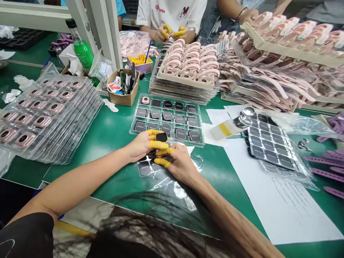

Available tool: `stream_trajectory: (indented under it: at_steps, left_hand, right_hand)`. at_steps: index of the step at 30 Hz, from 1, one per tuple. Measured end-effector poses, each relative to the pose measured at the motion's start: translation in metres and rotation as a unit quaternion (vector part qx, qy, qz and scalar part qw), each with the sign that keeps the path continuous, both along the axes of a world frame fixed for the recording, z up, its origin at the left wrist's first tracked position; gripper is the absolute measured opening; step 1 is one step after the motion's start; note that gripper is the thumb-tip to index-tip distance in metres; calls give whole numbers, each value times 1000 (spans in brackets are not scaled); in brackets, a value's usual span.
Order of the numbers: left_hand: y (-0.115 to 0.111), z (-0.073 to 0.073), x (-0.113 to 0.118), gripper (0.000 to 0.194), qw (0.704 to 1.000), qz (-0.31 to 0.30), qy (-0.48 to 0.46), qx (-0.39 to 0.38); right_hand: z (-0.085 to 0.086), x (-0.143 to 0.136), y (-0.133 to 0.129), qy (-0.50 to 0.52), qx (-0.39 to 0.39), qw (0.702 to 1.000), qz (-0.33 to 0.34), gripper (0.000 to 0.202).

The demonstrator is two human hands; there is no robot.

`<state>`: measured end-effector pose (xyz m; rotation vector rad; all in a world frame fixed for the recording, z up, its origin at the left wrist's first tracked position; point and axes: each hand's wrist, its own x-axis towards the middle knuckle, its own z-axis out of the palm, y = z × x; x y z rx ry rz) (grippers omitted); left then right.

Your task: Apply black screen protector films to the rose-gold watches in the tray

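Dark squares (180,133) seem to fill most of the clear tray (200,123), one pink watch (145,100) showing uncovered, while the left hand's (142,146) fingers pinch a black square (161,137) by its near edge and the right hand's (180,160), grip unclear, lie over the printed sheet (145,168).

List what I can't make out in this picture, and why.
In the head view:
Writing on the large white paper: too small and blurred.
Sheet of dark squares: partly covered by the left hand and right hand.
Purple straps: cut off by the right edge.
White-shirted co-worker: cut off by the top edge.
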<state>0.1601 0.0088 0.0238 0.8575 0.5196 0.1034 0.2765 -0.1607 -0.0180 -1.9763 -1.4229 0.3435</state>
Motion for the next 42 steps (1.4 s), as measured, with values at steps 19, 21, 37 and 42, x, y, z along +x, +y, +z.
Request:
stream_trajectory:
  at_steps: [19,21,37,42]
  left_hand:
    - [-9,-5,2,73,994,79,1,70]
    - [-10,-6,1,75,992,55,13,111]
    - [-16,-3,-6,60,892,-130,62,428]
    - [-16,-1,-6,59,887,-129,62,438]
  right_hand:
    - [25,6,-24,41,81,995,33,22]
    - [40,18,-36,161,103,981,41,30]
    - [30,9,-8,497,56,839,-216,57]
    - [29,9,-8,491,52,844,-207,57]
